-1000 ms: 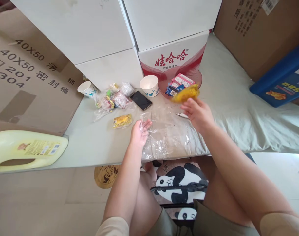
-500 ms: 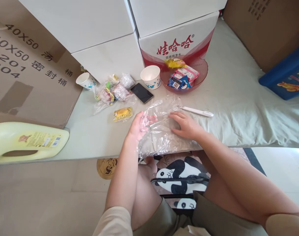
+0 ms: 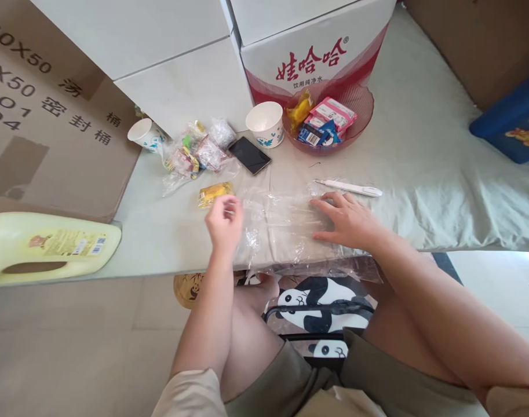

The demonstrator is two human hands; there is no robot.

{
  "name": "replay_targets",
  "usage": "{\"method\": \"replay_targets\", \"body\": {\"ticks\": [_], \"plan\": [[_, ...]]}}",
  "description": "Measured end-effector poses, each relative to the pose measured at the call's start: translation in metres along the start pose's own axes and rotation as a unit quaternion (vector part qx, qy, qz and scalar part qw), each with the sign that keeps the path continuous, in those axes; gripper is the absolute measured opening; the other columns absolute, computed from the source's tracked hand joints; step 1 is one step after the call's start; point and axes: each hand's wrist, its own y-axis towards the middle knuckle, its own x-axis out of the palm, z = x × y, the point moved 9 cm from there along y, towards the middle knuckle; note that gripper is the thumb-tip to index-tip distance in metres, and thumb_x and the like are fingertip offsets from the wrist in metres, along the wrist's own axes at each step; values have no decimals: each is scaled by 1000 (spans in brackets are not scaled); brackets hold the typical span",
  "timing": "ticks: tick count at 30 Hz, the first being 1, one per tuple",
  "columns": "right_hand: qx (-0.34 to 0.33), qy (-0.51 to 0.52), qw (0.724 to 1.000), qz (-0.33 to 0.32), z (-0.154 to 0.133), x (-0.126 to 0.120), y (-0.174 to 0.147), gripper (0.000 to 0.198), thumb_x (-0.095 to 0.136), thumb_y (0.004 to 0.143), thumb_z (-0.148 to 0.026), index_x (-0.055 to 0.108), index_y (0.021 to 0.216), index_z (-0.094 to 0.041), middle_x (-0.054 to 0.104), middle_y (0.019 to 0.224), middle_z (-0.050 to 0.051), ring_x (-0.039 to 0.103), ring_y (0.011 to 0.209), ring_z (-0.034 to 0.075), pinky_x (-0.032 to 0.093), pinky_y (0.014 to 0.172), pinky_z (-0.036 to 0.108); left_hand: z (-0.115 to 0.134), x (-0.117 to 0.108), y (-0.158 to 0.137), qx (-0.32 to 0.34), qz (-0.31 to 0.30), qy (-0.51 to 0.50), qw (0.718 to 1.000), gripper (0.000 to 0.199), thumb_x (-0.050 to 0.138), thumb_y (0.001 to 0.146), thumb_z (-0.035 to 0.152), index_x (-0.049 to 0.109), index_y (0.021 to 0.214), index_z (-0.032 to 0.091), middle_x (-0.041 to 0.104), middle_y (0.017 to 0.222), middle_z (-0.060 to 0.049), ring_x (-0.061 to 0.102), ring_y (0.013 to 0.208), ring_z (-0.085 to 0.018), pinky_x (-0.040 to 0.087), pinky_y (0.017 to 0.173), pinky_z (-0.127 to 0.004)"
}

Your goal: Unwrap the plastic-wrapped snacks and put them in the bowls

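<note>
A clear plastic sheet or bag [image 3: 277,223] lies spread on the cloth-covered surface, its lower edge hanging over the front. My right hand [image 3: 349,221] rests on its right part, fingers spread. At the sheet's left border is my left hand [image 3: 225,223], with curled fingers; whether it pinches the plastic I cannot make out. Just behind those fingers lies a small yellow-wrapped packet [image 3: 215,193], apart from the sheet. A white pen-shaped cutter [image 3: 351,187] lies beyond my right hand.
Along the back stand a paper cup [image 3: 146,136], a pile of wrapped snacks [image 3: 192,153], a phone [image 3: 250,155], a paper bowl [image 3: 265,124] and a pink glass bowl [image 3: 364,116] of packets. A yellow jug [image 3: 86,223] is left, a blue container [image 3: 507,119] right. Boxes rise behind.
My left hand has moved left off the plastic and curled its fingers. The plastic lies flatter and reaches farther over the front edge. My right hand has shifted slightly right. The view has tilted a little.
</note>
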Motion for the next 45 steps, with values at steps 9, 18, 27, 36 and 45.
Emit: {"method": "replay_targets", "body": {"ticks": [9,18,27,36,45], "plan": [[-77,-2,996,50,0,-5,4,25,59,92,-36,73,110,-26,67,125,11,59,112,35,46,90,51,9,74,-37,71,-376,114,917,31,68,85,28,72,116,22,58,147,-9,46,144,-30,35,121,-50],[-124,97,967,199,-5,-40,1,15,49,95,-27,62,90,-22,74,96,10,68,97,28,48,95,49,3,26,-13,72,-242,59,966,17,56,90,27,71,90,20,75,103,-6,69,97,-20,52,91,-35],[5,512,836,199,19,-42,-6,43,75,80,-48,51,111,-29,63,78,-1,69,82,22,55,73,37,-22,-1,-1,-141,-70,-311,937,45,83,67,57,58,73,20,59,59,4,61,59,-11,52,63,-24],[129,644,740,147,27,-10,9,50,81,71,-39,52,110,-29,64,86,-3,62,69,14,57,69,34,-48,18,-7,-299,-104,-252,914,37,77,78,49,52,87,24,52,49,10,47,35,-7,32,33,-15],[158,634,750,100,32,-10,0,60,81,70,-38,48,119,-28,62,73,-7,62,58,14,50,55,28,-42,27,-8,-297,-174,-343,874,88,87,59,19,46,134,38,71,100,1,67,59,-8,44,44,-14]]}}
